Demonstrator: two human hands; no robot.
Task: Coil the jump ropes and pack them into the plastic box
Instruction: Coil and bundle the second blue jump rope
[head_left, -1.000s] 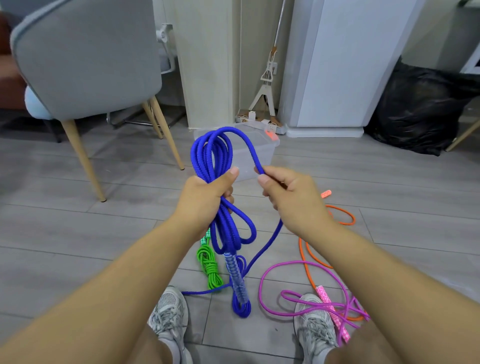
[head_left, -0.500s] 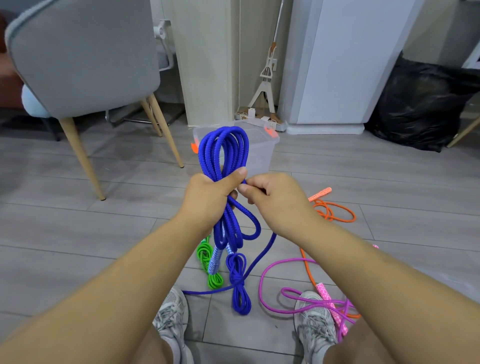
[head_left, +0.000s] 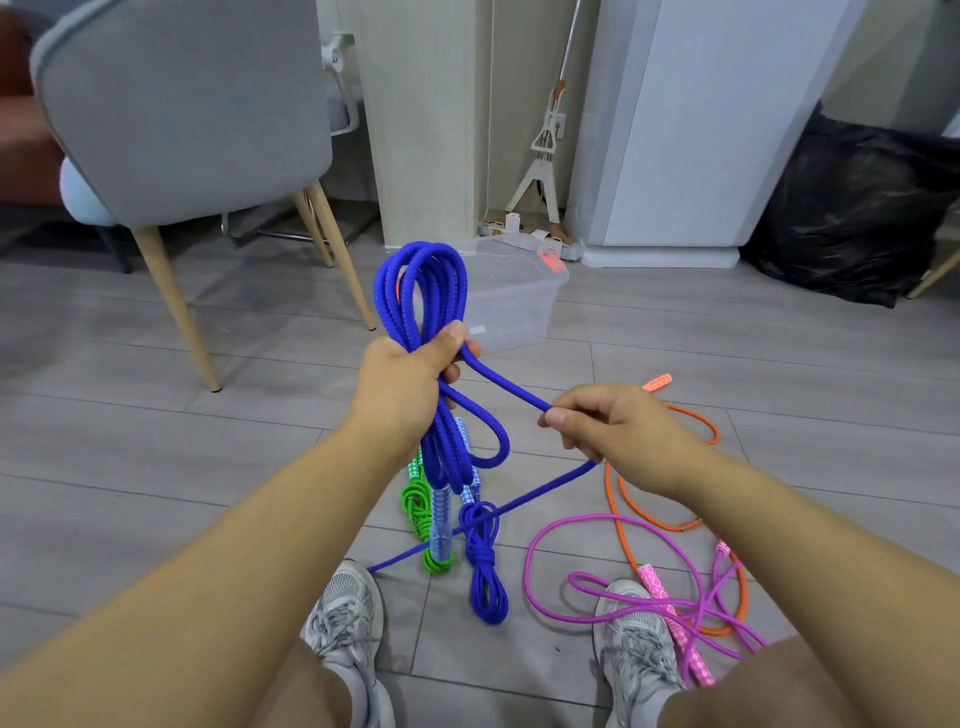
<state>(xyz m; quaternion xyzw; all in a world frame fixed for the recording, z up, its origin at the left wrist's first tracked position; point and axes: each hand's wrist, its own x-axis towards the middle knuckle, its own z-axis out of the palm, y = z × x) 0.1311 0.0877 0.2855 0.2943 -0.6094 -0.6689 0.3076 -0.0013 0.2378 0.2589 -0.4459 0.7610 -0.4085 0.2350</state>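
Observation:
My left hand (head_left: 405, 382) grips a bundle of loops of the blue jump rope (head_left: 421, 291), held upright above the floor, with its handle hanging below. My right hand (head_left: 608, 423) pinches the free strand of the same rope to the right of the bundle; the strand runs on down to the floor. A second coiled blue rope (head_left: 485, 566) and a coiled green rope (head_left: 418, 512) lie on the floor below. The clear plastic box (head_left: 511, 306) stands open behind the bundle.
A loose purple rope (head_left: 582, 525) with a pink handle and an orange rope (head_left: 623, 512) sprawl on the floor by my right shoe (head_left: 636, 639). A grey chair (head_left: 182, 104) stands at the left, a black bag (head_left: 852, 218) at the right, a mop against the wall.
My right hand has drawn away from the bundle to the right and down, pulling out a length of the blue strand. The left hand keeps its grip on the loops.

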